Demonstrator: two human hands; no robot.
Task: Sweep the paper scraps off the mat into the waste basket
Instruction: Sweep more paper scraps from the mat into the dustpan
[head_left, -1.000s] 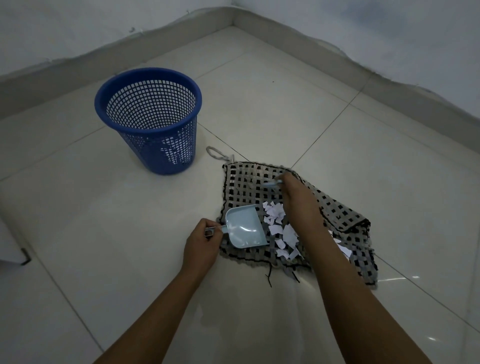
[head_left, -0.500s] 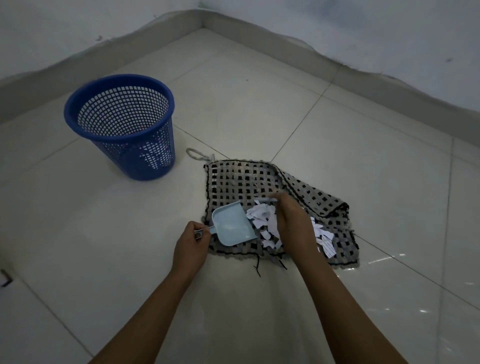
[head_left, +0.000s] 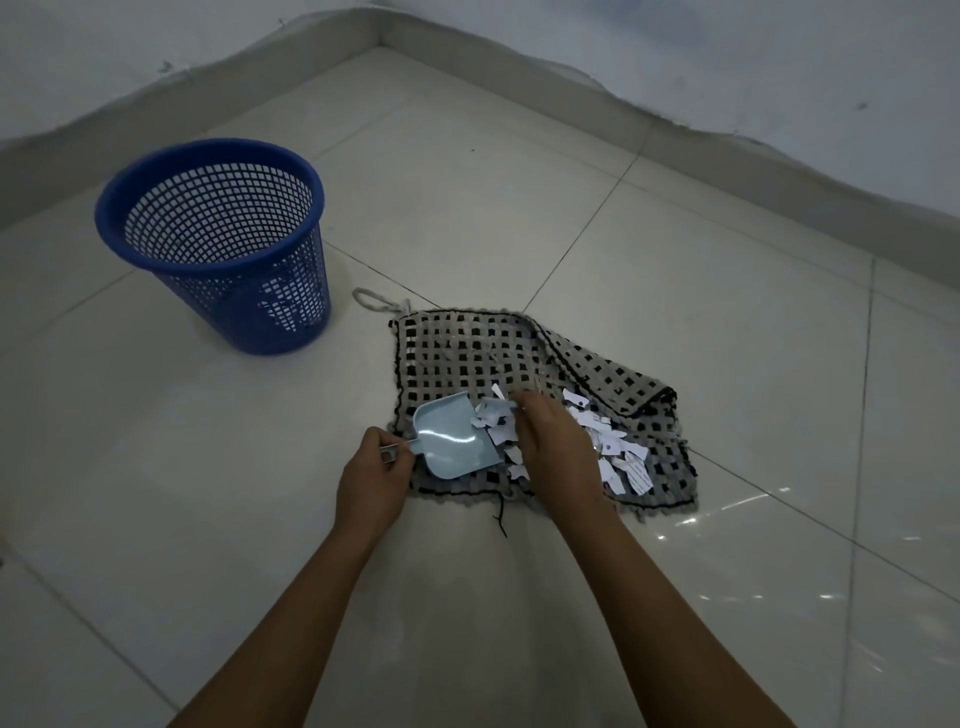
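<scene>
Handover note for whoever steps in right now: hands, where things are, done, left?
Left hand grips the handle of the light blue dustpan, which lies on the mat's near-left part.
Right hand is on the mat among the paper scraps, apparently holding a small brush; grip unclear.
A few scraps sit at the pan's mouth; most lie right of the hand.
Blue waste basket stands upright, far left.
Left: sweep in, tip into basket.

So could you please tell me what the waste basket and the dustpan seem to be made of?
Waste basket: likely blue moulded plastic, with regular lattice holes and a smooth rim. Dustpan: likely pale blue glossy plastic, as light glints off its pan.
</scene>
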